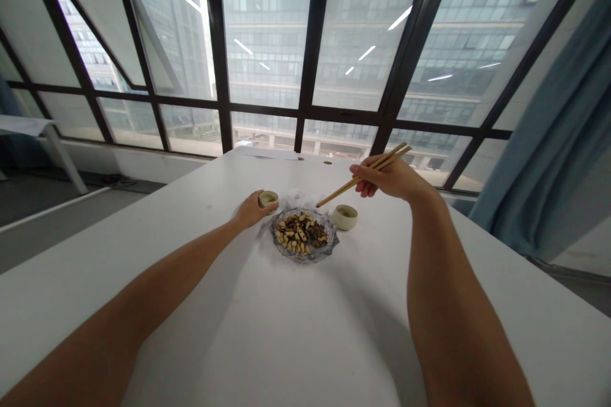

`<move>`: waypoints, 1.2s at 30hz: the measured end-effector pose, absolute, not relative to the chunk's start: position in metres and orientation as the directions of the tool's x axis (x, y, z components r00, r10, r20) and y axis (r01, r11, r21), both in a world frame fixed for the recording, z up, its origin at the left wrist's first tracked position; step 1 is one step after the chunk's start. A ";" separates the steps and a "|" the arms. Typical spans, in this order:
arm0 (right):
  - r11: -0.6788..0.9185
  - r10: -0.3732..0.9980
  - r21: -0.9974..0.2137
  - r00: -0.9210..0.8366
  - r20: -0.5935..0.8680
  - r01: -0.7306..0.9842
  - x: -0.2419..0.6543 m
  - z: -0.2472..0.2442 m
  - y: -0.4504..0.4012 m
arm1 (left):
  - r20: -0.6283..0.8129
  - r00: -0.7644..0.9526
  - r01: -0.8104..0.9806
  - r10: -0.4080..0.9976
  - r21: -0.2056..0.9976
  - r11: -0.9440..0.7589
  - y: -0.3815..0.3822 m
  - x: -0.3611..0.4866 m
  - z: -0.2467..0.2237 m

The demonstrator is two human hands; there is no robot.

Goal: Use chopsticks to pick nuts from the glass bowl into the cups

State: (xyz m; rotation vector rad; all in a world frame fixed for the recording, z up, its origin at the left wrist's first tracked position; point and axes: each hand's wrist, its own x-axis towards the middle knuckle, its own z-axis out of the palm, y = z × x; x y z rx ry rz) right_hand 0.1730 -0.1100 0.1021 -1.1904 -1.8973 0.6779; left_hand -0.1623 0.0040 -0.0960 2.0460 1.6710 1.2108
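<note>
A clear, scalloped glass plate [329, 249] stands on the white table, bearing peanuts [294, 245] and smaller dark pieces [317, 235] that I cannot name. At its left rim, my left hand [252, 210] is wrapped round a small pale cup [268, 197]. My right hand [382, 177] is raised beyond the plate on the right and grips a pair of wooden chopsticks [344, 189]. Their tips are close together above the plate's far edge, and whether they pinch anything is too small to tell. A second pale cup [345, 217] sits beside the plate's right rim.
Crumpled clear plastic or tissue [298, 198] lies just behind the plate. White paper [267, 153] rests at the far edge of the table [286, 331], near two round holes. Dark-framed windows rise beyond, and a blue curtain [539, 140] hangs on the right.
</note>
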 end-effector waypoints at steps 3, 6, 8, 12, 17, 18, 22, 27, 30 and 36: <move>0.437 0.899 -0.735 -0.270 0.345 0.518 0.167 0.107 -0.117 | 0.450 0.017 0.691 0.893 0.640 -0.336 0.003 -0.163 -0.096; 0.450 0.893 -0.707 -0.272 0.358 0.545 0.160 0.110 -0.122 | 0.456 0.025 0.689 0.889 0.637 -0.346 0.003 -0.163 -0.096; 0.456 0.890 -0.690 -0.287 0.355 0.562 0.155 0.111 -0.125 | 0.456 0.032 0.686 0.889 0.637 -0.351 0.002 -0.163 -0.095; 0.467 0.884 -0.669 -0.330 0.332 0.578 0.146 0.113 -0.132 | 0.452 0.037 0.678 0.891 0.644 -0.354 0.001 -0.162 -0.094; 0.466 0.884 -0.656 -0.343 0.317 0.594 0.139 0.114 -0.136 | 0.456 0.025 0.684 0.890 0.641 -0.348 0.000 -0.161 -0.092; 0.465 0.884 -0.655 -0.348 0.311 0.596 0.138 0.114 -0.136 | 0.462 0.023 0.683 0.887 0.640 -0.351 0.000 -0.161 -0.092; 0.455 0.888 -0.657 -0.356 0.290 0.600 0.136 0.115 -0.136 | 0.478 0.023 0.682 0.878 0.634 -0.364 -0.003 -0.161 -0.091; 0.444 0.894 -0.665 -0.348 0.283 0.600 0.137 0.113 -0.132 | 0.510 0.029 0.669 0.860 0.629 -0.396 -0.004 -0.161 -0.091; 0.443 0.895 -0.663 -0.342 0.287 0.603 0.138 0.111 -0.130 | 0.573 0.063 0.671 0.817 0.581 -0.460 0.000 -0.162 -0.094; 0.447 0.888 -0.650 -0.395 0.236 0.615 0.137 0.113 -0.133 | 0.692 0.157 0.659 0.705 0.458 -0.596 0.013 -0.165 -0.103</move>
